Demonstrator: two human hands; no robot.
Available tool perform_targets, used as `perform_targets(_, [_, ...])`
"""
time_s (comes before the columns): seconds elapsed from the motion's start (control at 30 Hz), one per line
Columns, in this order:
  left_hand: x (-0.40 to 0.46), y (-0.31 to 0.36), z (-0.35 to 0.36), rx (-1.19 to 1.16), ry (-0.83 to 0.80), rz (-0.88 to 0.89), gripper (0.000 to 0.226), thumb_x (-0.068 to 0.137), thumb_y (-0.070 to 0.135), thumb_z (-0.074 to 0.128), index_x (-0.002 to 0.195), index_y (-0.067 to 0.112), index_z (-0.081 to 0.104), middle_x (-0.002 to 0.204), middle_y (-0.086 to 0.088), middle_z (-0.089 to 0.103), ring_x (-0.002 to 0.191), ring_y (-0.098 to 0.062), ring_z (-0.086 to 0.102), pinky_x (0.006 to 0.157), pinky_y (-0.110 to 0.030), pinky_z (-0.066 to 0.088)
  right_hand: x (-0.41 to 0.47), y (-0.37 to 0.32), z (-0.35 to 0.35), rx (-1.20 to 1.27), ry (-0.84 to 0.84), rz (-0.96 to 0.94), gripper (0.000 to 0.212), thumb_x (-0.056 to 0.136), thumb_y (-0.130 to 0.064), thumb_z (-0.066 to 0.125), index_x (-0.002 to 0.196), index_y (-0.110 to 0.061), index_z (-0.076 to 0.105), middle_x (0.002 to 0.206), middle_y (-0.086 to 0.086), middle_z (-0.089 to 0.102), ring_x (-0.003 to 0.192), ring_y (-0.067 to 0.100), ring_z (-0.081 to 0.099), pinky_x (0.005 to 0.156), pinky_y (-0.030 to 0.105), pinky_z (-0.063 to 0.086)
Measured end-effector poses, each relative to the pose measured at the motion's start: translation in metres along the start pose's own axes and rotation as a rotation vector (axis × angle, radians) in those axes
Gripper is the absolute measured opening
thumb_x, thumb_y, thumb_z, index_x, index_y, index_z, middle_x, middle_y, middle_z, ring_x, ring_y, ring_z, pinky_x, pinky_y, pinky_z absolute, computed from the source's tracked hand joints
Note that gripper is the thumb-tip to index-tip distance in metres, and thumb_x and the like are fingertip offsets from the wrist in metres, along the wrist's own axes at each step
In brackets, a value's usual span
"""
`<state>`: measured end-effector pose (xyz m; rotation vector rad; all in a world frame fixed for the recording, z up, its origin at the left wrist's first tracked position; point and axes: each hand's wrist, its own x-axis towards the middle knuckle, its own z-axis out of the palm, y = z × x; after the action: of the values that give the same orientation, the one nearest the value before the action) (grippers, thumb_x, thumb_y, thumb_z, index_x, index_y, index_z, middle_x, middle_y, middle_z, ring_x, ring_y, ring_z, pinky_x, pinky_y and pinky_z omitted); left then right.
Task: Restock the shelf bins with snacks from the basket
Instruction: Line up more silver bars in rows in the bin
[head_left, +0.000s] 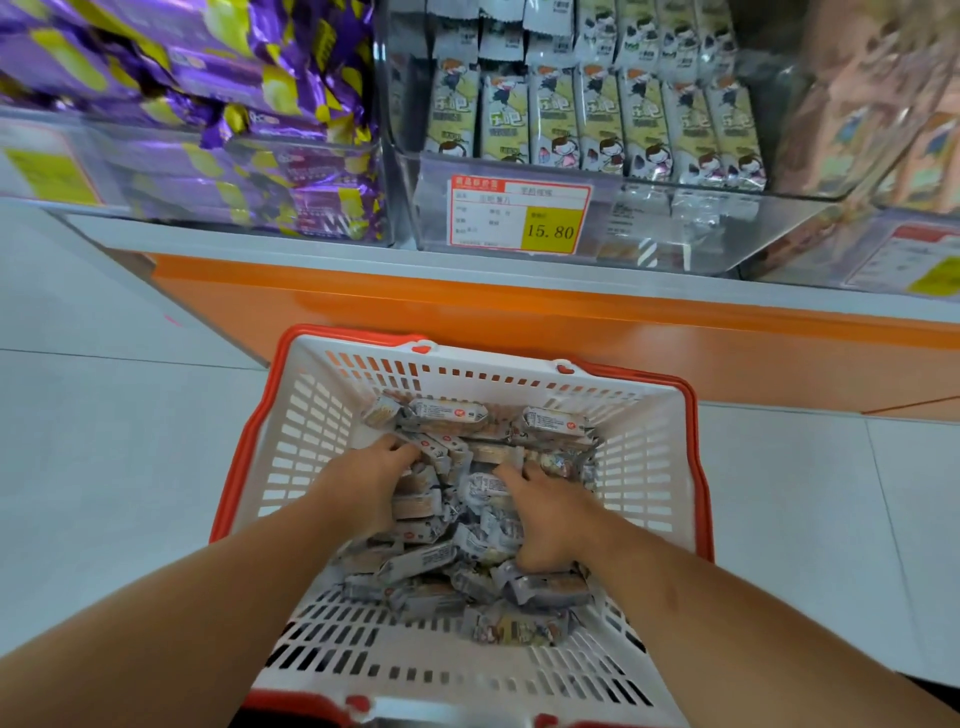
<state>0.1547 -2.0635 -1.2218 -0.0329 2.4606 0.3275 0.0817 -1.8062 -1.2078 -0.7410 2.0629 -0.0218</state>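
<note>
The left hand (371, 483) curls into the snack packets (447, 561) heaped in the basket (291, 431), apparently gathering some. The right hand (550, 514) lies equally deep, fingers bent over wrappers. Packets point every way; the clear bin (727, 244) waits above, slightly rightward.

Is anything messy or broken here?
Nothing looks broken or spilled. The snack packets lie jumbled in the white basket, where both the left hand and right hand dig into them. In the clear middle bin, packs stand in neat rows at the back, leaving its front nearly bare.
</note>
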Motion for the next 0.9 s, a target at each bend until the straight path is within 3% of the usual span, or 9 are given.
perform_targets(0.1, [-0.003, 0.003, -0.009, -0.111, 0.015, -0.004, 0.065, 0.076, 0.037, 0.085, 0.133, 0.048, 0.054, 0.126, 0.013, 0.051, 0.099, -0.017, 0.063, 0.07, -0.03, 0.056, -0.007, -0.009, -0.002, 0.186, -0.042, 0.051, 0.119, 0.068, -0.04, 0.091, 0.158, -0.039, 0.013, 0.147, 0.012, 0.044, 0.101, 0.026, 0.06, 0.072, 0.032, 0.051])
perform_targets(0.2, [-0.008, 0.001, -0.022, -0.212, -0.031, -0.009, 0.059, 0.074, 0.024, 0.083, 0.12, 0.054, 0.062, 0.121, 0.017, 0.059, 0.1, -0.012, 0.064, 0.08, -0.034, 0.061, -0.018, -0.022, -0.014, 0.366, -0.133, 0.117, 0.116, 0.071, -0.036, 0.088, 0.159, -0.044, 0.012, 0.126, 0.005, 0.06, 0.092, 0.021, 0.069, 0.072, 0.041, 0.063])
perform_targets(0.33, [-0.027, 0.012, -0.069, -0.218, -0.182, -0.066, 0.037, 0.073, 0.008, 0.079, 0.092, 0.035, 0.062, 0.114, 0.0, 0.062, 0.09, -0.019, 0.068, 0.071, -0.037, 0.064, -0.044, -0.031, -0.061, 0.387, -0.281, 0.114, 0.119, 0.073, -0.045, 0.09, 0.162, -0.042, 0.011, 0.166, 0.004, 0.033, 0.139, 0.03, 0.05, 0.108, 0.046, 0.05])
perform_targets(0.5, [-0.084, 0.053, -0.175, -0.423, -0.358, 0.07, 0.036, 0.072, 0.016, 0.088, 0.1, 0.027, 0.068, 0.114, -0.006, 0.059, 0.08, -0.03, 0.075, 0.063, -0.047, 0.065, -0.123, -0.04, -0.165, 0.554, -0.384, 0.067, 0.109, 0.08, -0.024, 0.09, 0.163, -0.037, 0.021, 0.162, 0.003, 0.039, 0.136, 0.033, 0.055, 0.095, 0.048, 0.06])
perform_targets(0.6, [-0.129, 0.081, -0.239, -0.509, -0.167, 0.216, 0.039, 0.067, 0.029, 0.094, 0.096, 0.032, 0.068, 0.101, -0.01, 0.07, 0.072, -0.017, 0.069, 0.069, -0.043, 0.062, -0.2, -0.034, -0.23, 0.691, -0.295, -0.13, 0.085, 0.084, -0.014, 0.084, 0.153, -0.04, 0.041, 0.156, -0.009, 0.05, 0.141, 0.019, 0.052, 0.111, 0.049, 0.049])
perform_targets(0.67, [-0.158, 0.099, -0.275, -0.714, 0.011, 0.283, 0.043, 0.068, 0.024, 0.095, 0.1, 0.025, 0.068, 0.103, -0.011, 0.074, 0.08, -0.019, 0.069, 0.073, -0.043, 0.059, -0.251, -0.03, -0.261, 0.813, -0.2, -0.313, 0.074, 0.088, 0.0, 0.073, 0.145, -0.043, 0.05, 0.145, -0.006, 0.062, 0.132, 0.017, 0.06, 0.104, 0.042, 0.053])
perform_targets(0.73, [-0.182, 0.12, -0.306, -0.902, 0.224, 0.361, 0.039, 0.071, 0.017, 0.094, 0.101, 0.02, 0.07, 0.09, -0.009, 0.073, 0.074, -0.017, 0.064, 0.067, -0.034, 0.054, -0.29, -0.03, -0.284, 0.877, -0.016, -0.413, 0.075, 0.078, -0.008, 0.08, 0.143, -0.037, 0.056, 0.14, 0.002, 0.066, 0.127, 0.023, 0.064, 0.099, 0.04, 0.054])
perform_targets(0.83, [-0.192, 0.151, -0.338, -1.1, 0.576, 0.347, 0.036, 0.071, 0.017, 0.094, 0.096, 0.024, 0.07, 0.086, -0.015, 0.071, 0.066, -0.025, 0.067, 0.057, -0.041, 0.061, -0.304, -0.037, -0.312, 0.902, 0.305, -0.374, 0.073, 0.071, -0.023, 0.087, 0.135, -0.045, 0.061, 0.136, -0.001, 0.069, 0.126, 0.03, 0.064, 0.107, 0.057, 0.049])
perform_targets(0.9, [-0.178, 0.164, -0.35, -1.091, 0.8, 0.264, 0.036, 0.072, 0.021, 0.092, 0.092, 0.03, 0.064, 0.084, -0.011, 0.07, 0.061, -0.024, 0.064, 0.046, -0.034, 0.053, -0.295, -0.047, -0.329, 0.831, 0.464, -0.269, 0.062, 0.078, -0.033, 0.088, 0.132, -0.047, 0.061, 0.131, -0.001, 0.071, 0.12, 0.033, 0.067, 0.101, 0.06, 0.051])
